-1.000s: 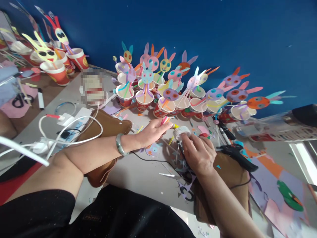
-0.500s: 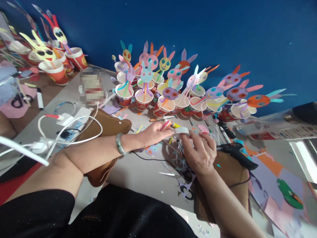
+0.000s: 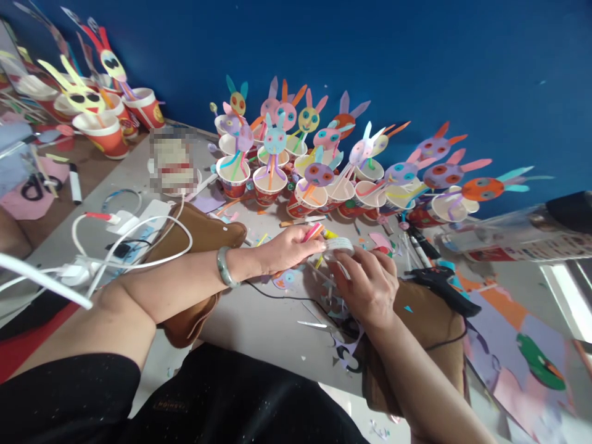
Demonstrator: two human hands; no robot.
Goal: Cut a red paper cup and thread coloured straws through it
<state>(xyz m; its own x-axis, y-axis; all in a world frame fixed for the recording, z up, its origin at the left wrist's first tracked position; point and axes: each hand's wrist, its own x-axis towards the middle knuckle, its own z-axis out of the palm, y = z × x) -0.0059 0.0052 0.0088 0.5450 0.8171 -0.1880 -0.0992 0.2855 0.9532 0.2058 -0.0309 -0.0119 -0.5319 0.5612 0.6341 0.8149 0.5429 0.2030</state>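
Blue wall (image 3: 296, 37) over a cluttered grey bench (image 3: 259, 327) – two hands close together around a white roll (image 3: 341, 244).

Left hand (image 3: 292, 248) has its fingers closed around a small bundle of pink and orange strips (image 3: 314, 231), while the right hand (image 3: 367, 283) grips the white roll with bent fingers; whether the left thumb also touches the roll is hard to tell, as the two overlap here. The roll sits between the hands, in front of rows of paper cups (image 3: 269, 186) topped with coloured, long-eared paper faces (image 3: 319, 174). A black glue gun (image 3: 437, 282) lies to the right, near a clear bottle (image 3: 518, 233) – and a greenish bangle (image 3: 225, 267) circles the left wrist.
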